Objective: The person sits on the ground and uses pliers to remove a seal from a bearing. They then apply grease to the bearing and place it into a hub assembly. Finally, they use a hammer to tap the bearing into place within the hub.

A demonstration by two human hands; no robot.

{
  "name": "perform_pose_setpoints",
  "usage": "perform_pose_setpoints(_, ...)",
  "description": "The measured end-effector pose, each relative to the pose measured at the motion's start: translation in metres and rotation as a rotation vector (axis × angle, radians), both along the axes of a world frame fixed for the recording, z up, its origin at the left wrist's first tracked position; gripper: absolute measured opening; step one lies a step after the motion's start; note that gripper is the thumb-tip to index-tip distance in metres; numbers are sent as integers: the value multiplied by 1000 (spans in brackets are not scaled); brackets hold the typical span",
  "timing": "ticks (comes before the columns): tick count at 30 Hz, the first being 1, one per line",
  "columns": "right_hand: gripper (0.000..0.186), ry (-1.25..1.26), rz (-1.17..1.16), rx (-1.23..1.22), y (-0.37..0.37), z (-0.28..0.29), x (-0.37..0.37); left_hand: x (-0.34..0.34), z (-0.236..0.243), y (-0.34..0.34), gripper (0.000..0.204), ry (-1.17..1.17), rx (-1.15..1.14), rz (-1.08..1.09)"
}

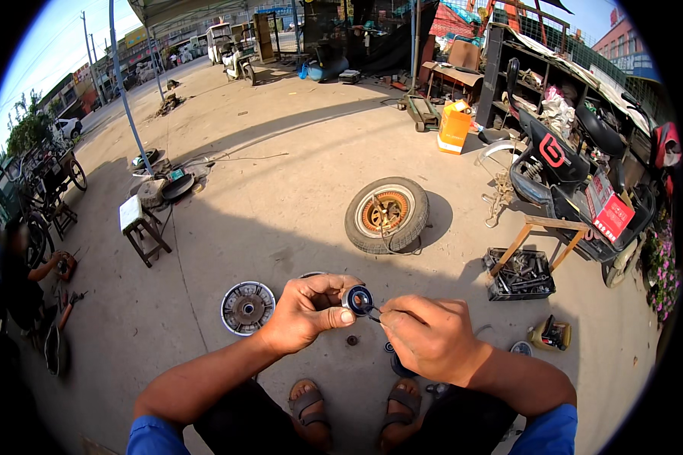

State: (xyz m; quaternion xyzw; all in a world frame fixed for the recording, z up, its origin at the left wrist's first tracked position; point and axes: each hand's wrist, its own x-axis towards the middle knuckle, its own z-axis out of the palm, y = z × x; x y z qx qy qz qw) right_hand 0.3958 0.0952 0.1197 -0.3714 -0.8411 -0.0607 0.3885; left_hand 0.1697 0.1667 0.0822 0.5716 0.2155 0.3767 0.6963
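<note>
In front of me, my left hand [302, 315] pinches a small round bearing [349, 297] between thumb and fingers. The bearing has a shiny metal outer ring and a dark face with a bluish sheen. My right hand [436, 337] is closed beside it, its fingertips on a thin dark piece [371, 310] that reaches to the bearing's face. Whether that piece is a tool or part of the bearing I cannot tell. Below my hands lies a small dark round part [352, 340] on the concrete. A round metal hub cover [248, 309] rests left of my left hand.
Ahead lies a tyred wheel [387, 193] with an orange-brown motor hub. At right are a black crate [522, 288] of tools, a cut-open yellow container [552, 334] and a partly dismantled scooter [558, 163]. At left stand a stool [131, 212] and another person's hand [55, 262].
</note>
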Motion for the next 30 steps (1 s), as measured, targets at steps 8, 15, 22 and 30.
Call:
perform_pose_setpoints(8, 10, 491, 50, -363, -1, 3, -10, 0, 1, -1, 46, -7, 7, 17)
perform_pose_setpoints(15, 7, 774, 76, -629, 8, -10, -3, -1, -3, 1, 51, -56, -10, 13)
perform_pose_setpoints(22, 11, 469, 4, -220, 10, -2, -5, 1, 0, -1, 42, -61, 21, 37)
perform_pose_setpoints(30, 14, 19, -27, 124, 7, -4, -4, 2, -4, -1, 32, -147, -34, 27)
